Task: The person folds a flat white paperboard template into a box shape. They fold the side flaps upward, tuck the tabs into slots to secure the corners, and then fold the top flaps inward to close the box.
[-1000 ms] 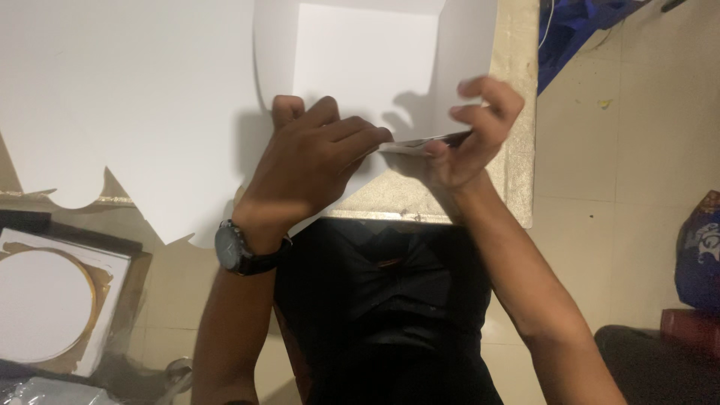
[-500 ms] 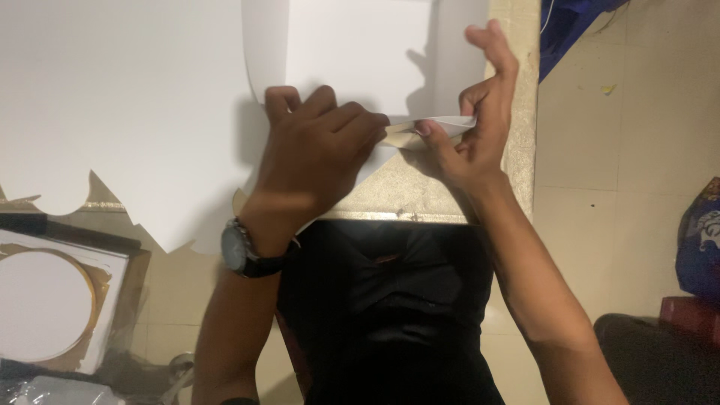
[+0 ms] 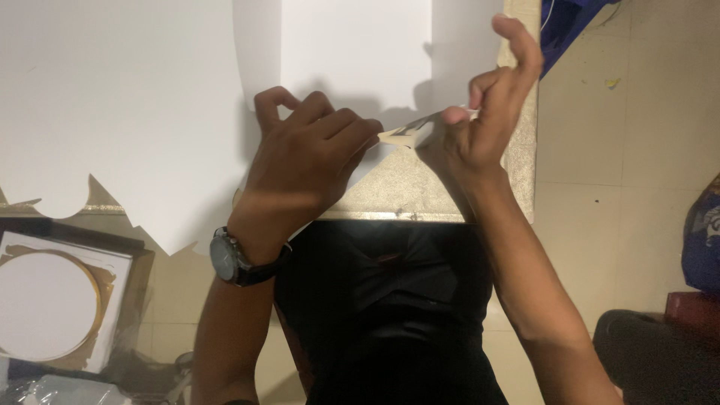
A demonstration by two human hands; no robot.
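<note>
The left hand point(image 3: 311, 161) lies knuckles-up on the desk point(image 3: 420, 191), fingers curled and bunched, with its fingertips pressing on one end of a small strip of tape or paper point(image 3: 405, 131). The right hand point(image 3: 480, 112) is raised just beside it, thumb and a bent finger pinching the other end of the strip, while the remaining fingers fan upward and loose. The strip stretches between the two hands, tilted slightly upward toward the right hand; whether it is sticky tape or a backing paper cannot be told.

Beyond both hands lies a white folded sheet point(image 3: 352, 52) with a raised flap, its near edge just under the left fingertips. To the outer side of the left hand spreads a large white sheet point(image 3: 112, 97) with a jagged, scalloped near edge. A dark wristwatch point(image 3: 229, 259) sits on the left wrist. Well below and outward of that wrist rests a dark tray holding a white round disc with a gold rim point(image 3: 45, 307). On the far side of the right hand, past the desk edge, is tiled floor point(image 3: 622, 150) with a blue cloth point(image 3: 574, 22) near the top.
</note>
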